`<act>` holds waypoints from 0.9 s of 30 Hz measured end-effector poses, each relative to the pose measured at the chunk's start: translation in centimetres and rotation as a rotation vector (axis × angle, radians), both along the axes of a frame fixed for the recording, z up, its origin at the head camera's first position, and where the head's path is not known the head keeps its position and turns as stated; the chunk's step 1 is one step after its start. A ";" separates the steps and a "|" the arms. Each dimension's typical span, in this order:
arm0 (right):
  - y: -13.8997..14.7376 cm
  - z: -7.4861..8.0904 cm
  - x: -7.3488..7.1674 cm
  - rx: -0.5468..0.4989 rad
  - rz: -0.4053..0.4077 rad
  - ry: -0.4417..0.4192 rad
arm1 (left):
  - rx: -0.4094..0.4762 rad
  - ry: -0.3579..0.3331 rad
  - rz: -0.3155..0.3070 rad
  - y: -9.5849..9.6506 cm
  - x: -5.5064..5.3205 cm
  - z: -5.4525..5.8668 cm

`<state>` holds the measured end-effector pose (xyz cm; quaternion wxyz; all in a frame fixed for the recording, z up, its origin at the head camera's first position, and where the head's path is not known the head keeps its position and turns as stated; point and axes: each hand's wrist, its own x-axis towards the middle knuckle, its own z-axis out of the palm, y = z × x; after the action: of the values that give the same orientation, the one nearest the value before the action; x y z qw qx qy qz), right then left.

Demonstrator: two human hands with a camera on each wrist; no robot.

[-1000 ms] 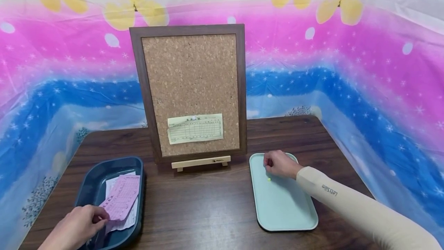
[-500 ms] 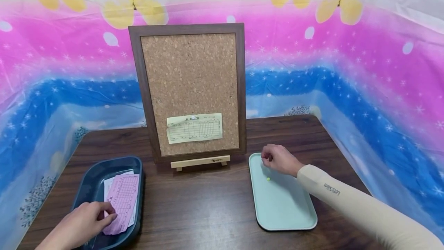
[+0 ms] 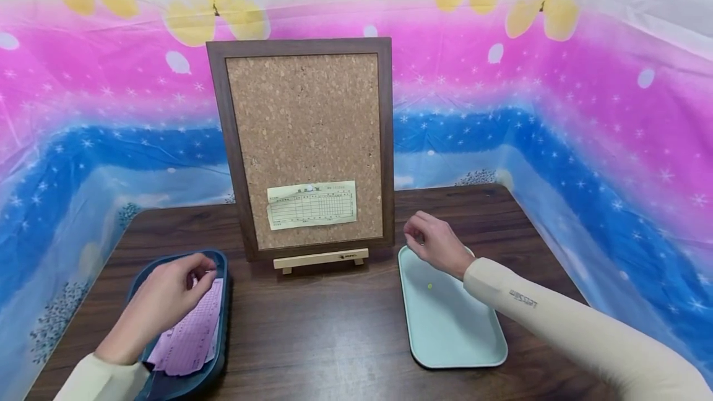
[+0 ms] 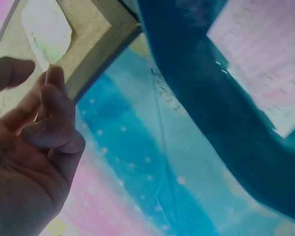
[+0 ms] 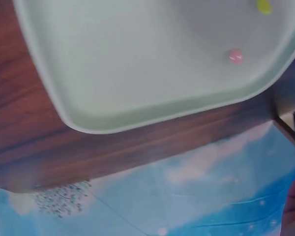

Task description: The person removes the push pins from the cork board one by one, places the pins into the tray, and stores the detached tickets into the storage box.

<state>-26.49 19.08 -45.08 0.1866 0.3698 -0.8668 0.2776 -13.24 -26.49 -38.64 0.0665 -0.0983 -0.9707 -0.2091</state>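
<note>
My left hand (image 3: 167, 302) is raised over the dark blue tray (image 3: 224, 327), fingers loosely bent. In the left wrist view, a gap shows between the thumb (image 4: 14, 73) and the other fingers, with nothing in it. A pink printed slip (image 3: 192, 339) lies below on white paper in the tray. Beyond the far left corner of the pale green tray (image 3: 457, 333), my right hand (image 3: 437, 243) pinches a small pushpin that its fingers mostly hide. A yellow pushpin (image 3: 429, 286) and a pink one (image 5: 236, 56) lie on this green tray.
A framed corkboard (image 3: 312, 116) leans on a small wooden easel (image 3: 321, 259) at the middle back. One pale yellow form (image 3: 312, 209) is pinned low on it with a white pushpin (image 3: 310, 188). A patterned cloth (image 3: 462, 91) surrounds the wooden table (image 3: 312, 339).
My left hand lets go of the pink slip and rises away from it, up and right. The right hand lifts off the green tray, moving up and left.
</note>
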 end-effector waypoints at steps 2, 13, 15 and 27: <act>-0.5 0.3 0.0 -0.017 0.007 0.024 | 0.029 0.041 -0.001 0.5 -0.7 0.3; -3.6 1.9 -0.5 -0.046 0.006 0.070 | 0.118 0.088 0.009 2.8 -4.1 0.3; -4.2 2.1 -0.7 -0.043 0.008 0.071 | 0.123 0.093 0.009 3.2 -4.6 0.2; -6.9 2.8 -0.9 0.001 -0.009 0.078 | 0.141 0.129 0.049 4.8 -6.4 -0.4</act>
<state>-27.42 12.18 -42.23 0.2212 0.3765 -0.8607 0.2619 -19.68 -21.65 -39.07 0.1405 -0.0830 -0.9494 -0.2683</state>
